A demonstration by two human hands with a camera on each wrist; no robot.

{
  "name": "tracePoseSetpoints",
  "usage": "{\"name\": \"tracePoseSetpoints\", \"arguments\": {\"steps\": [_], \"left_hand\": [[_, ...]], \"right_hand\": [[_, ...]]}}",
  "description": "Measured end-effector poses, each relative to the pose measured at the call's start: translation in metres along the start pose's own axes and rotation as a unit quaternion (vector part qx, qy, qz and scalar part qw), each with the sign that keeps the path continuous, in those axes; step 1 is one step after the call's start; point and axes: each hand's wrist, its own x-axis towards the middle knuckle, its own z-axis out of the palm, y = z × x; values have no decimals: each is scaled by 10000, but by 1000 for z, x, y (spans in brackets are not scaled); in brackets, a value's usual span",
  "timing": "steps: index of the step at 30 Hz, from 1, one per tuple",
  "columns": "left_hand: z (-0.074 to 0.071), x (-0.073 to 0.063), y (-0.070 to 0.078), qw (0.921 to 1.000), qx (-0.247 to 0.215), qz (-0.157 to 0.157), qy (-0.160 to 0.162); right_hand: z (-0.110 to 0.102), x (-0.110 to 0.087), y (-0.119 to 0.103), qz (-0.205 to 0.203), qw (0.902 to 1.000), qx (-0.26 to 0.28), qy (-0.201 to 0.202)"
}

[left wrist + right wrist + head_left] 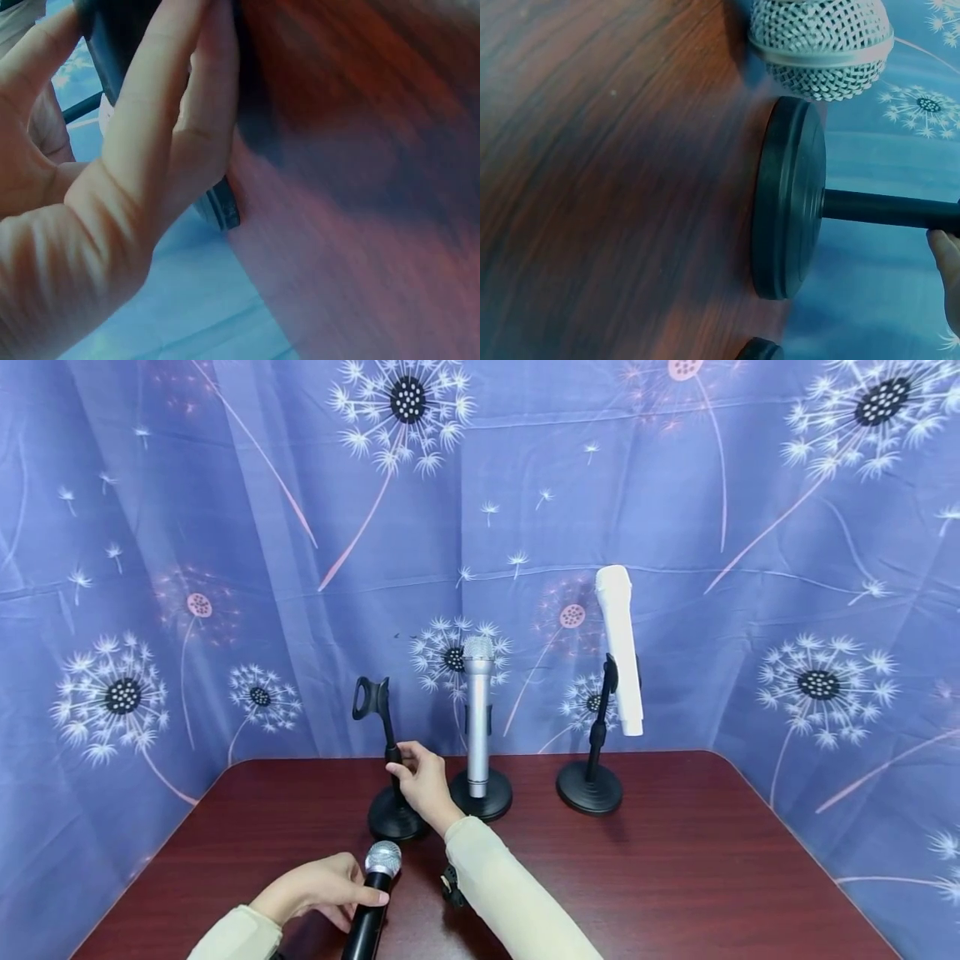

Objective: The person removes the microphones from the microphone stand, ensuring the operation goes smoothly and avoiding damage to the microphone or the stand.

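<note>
A black microphone with a silver mesh head (383, 857) is held by my left hand (318, 887), its thumb across the body just below the head. My right hand (423, 779) pinches the pole of a black desktop microphone stand (394, 814), whose clip at the top is unfilled. In the right wrist view the round base (787, 199) stands at the wooden tabletop, with the mesh head (821, 45) close beside it. Fingers (154, 97) wrap the dark microphone body (112, 37) in the left wrist view; its lower end is out of the head view.
Right of my right hand, a silver microphone (477, 718) sits upright in a second stand. Farther right, a white microphone (621, 652) leans in a third stand (590, 787). Behind the dark red table (675, 860) hangs a blue dandelion-print curtain (525, 527).
</note>
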Motion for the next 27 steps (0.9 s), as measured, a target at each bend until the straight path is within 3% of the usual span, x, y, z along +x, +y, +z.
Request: {"name": "tracePoseSetpoints", "arguments": {"steps": [7, 15, 22, 27], "left_hand": [[-7, -4, 0, 9997, 151, -202, 55], [-15, -5, -1, 9991, 383, -157, 109], [-24, -6, 9, 9955, 629, -288, 654], [-47, -7, 27, 9938, 552, -98, 963]], "right_hand": [[4, -1, -2, -143, 9998, -73, -68], [7, 2, -3, -170, 9997, -167, -63], [4, 3, -1, -45, 9997, -236, -103], [-1, 1, 0, 41, 9998, -203, -72]]}}
